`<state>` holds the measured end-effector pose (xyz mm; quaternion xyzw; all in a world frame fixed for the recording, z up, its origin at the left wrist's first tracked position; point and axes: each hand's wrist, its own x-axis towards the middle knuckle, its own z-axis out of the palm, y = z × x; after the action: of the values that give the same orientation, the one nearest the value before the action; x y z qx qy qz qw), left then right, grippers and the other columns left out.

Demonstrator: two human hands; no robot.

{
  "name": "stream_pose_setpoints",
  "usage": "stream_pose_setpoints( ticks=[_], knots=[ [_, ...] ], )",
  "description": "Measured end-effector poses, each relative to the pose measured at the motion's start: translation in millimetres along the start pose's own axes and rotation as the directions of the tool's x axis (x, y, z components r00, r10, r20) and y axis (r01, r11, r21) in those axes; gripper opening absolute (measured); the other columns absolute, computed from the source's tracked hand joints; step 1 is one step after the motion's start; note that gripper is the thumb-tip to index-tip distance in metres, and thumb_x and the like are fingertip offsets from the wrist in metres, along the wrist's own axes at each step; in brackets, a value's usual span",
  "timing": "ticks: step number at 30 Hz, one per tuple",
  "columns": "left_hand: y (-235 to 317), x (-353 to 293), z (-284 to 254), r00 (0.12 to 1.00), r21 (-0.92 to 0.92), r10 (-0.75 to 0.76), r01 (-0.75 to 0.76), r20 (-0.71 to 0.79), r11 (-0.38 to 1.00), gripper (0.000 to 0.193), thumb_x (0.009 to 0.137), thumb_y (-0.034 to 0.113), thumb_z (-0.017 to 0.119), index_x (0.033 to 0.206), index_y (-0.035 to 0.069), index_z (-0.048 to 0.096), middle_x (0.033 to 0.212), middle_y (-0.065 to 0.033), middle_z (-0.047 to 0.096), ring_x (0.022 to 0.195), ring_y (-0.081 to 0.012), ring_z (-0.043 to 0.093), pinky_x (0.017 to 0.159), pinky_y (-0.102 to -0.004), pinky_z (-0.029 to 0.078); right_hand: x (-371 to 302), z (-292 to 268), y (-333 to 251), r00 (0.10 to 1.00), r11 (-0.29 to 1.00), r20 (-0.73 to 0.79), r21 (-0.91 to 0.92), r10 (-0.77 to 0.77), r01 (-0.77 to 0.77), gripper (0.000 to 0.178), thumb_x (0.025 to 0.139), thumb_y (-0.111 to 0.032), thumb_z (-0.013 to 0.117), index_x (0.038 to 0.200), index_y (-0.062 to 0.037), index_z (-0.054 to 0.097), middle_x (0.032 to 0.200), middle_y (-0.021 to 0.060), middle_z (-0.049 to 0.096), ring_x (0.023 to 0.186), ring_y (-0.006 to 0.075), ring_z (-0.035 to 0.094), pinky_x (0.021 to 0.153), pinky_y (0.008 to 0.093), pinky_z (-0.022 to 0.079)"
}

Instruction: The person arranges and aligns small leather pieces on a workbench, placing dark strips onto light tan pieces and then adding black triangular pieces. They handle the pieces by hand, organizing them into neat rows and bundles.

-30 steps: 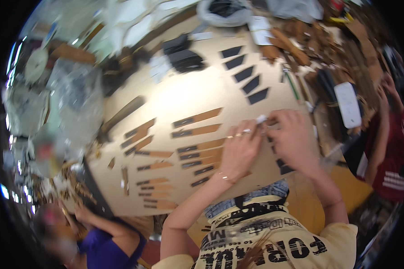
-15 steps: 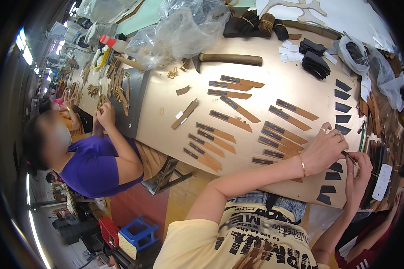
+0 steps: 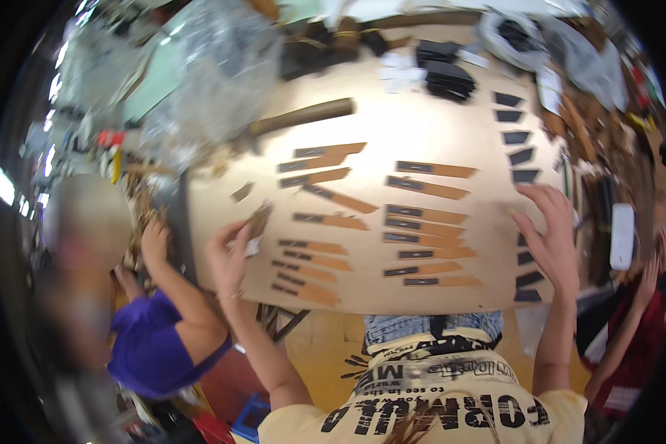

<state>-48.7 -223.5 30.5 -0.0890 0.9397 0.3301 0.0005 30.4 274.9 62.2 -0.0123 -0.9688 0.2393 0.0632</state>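
Observation:
My left hand is at the left of the table, beside a short stack of brown leather strips with a white paper piece by it. Its fingers are bent and apart, slightly blurred; whether they touch the stack is unclear. Over on the right, my right hand hovers with thumb and fingers spread, nothing visible between them. Beneath and beside it runs a column of dark trapezoid pieces, partly covered by the hand. Between my hands lie two columns of tan leather strips with dark ends.
A wooden-handled hammer lies behind the strips, near a clear plastic bag. Stacked black pieces stand at the back. A purple-shirted co-worker sits left; another person's arm shows at right. A white card rests on leather bundles.
My hands were together at the right, holding something small and dark. They have parted: the left has swung across to the brown stack, the right has opened over the dark pieces. The view has turned.

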Motion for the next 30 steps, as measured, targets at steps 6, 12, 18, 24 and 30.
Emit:
stream_pose_setpoints(
  ticks=[6,12,18,24,30],
  knots=[
    [8,0,27,0.825,0.506,0.324,-0.054,-0.463,0.861,0.021,0.09,0.015,0.066,0.107,0.003,0.071,0.115,-0.0136,0.065,0.104,-0.0319,0.062,0.093,-0.0422,0.046,7,12,11,1.0,1.0,0.012,0.001,0.01,-0.01,0.021,0.089,-0.021,0.067,0.106,-0.009,0.068,0.102,0.0081,0.061,0.104,0.0266,0.055,0.1,0.0398,0.034],
    [102,-8,103,0.816,0.19,0.507,-0.471,-0.278,0.861,0.019,0.088,0.008,0.069,0.107,0.006,0.072,0.115,-0.0115,0.065,0.109,-0.0277,0.06,0.093,-0.0398,0.044,32,54,-10,1.0,0.989,0.011,0.144,0.022,-0.024,0.019,0.09,-0.023,0.068,0.103,-0.0086,0.068,0.102,0.0079,0.06,0.104,0.026,0.055,0.096,0.0396,0.036],
    [182,-26,147,0.732,0.022,0.678,-0.678,-0.069,0.734,0.019,0.088,0.012,0.071,0.107,0.01,0.072,0.119,-0.0092,0.062,0.112,-0.0252,0.058,0.098,-0.0403,0.036,60,90,-14,0.999,0.999,0.046,0.045,-0.002,0.0,0.026,0.086,-0.022,0.071,0.108,-0.0094,0.064,0.105,0.0059,0.058,0.108,0.0231,0.053,0.094,0.0396,0.037],
    [213,-15,163,0.697,-0.078,0.716,-0.712,0.045,0.698,0.026,0.088,0.014,0.07,0.114,0.01,0.069,0.121,-0.0081,0.062,0.109,-0.0237,0.058,0.101,-0.0405,0.034,53,88,-5,0.983,0.993,-0.146,0.009,-0.114,0.116,0.018,0.084,-0.014,0.071,0.098,-0.0047,0.065,0.103,0.0101,0.059,0.104,0.0248,0.055,0.091,0.0412,0.038],
    [216,6,182,0.67,-0.028,0.728,-0.732,0.146,0.68,0.027,0.089,0.016,0.069,0.115,0.009,0.069,0.121,-0.0091,0.062,0.109,-0.0246,0.058,0.103,-0.0404,0.033,67,86,6,0.995,0.995,0.081,0.08,-0.063,0.057,0.018,0.085,-0.019,0.072,0.096,-0.008,0.062,0.101,0.0058,0.056,0.103,0.0218,0.054,0.091,0.0381,0.035]
  ],
)
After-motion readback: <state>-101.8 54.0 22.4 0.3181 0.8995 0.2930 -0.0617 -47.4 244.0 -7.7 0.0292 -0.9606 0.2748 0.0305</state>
